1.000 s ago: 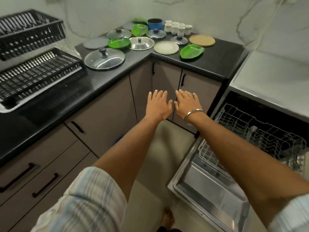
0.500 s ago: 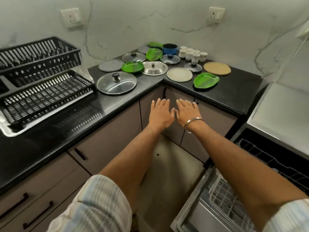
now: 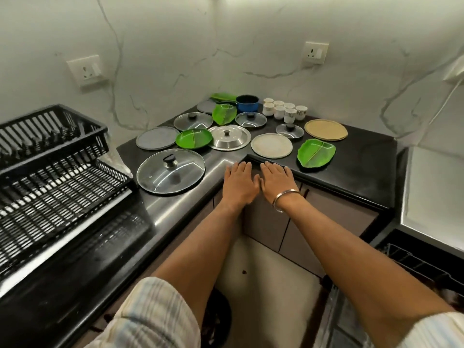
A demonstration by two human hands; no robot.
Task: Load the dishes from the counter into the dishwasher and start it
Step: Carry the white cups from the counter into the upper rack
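Observation:
Dishes cover the corner of the black counter [image 3: 359,167]: a large glass lid [image 3: 171,171], a steel lid [image 3: 229,137], a cream plate [image 3: 272,145], green leaf-shaped plates [image 3: 315,153], a blue pot [image 3: 247,103] and several white cups [image 3: 285,109]. My left hand [image 3: 239,184] and my right hand [image 3: 275,180] are stretched out flat, side by side, palms down, at the counter's inner corner edge. Both hold nothing. The dishwasher's wire rack [image 3: 424,267] shows at the lower right.
A black two-tier dish rack [image 3: 55,172] stands on the counter at the left. A tan round plate [image 3: 325,130] and grey plates lie further back. Wall sockets [image 3: 315,52] are above. The dishwasher's steel top [image 3: 434,189] is at the right.
The view has tilted up from the open dishwasher toward the counter corner. Both flat hands now reach the counter edge, nearer the dishes.

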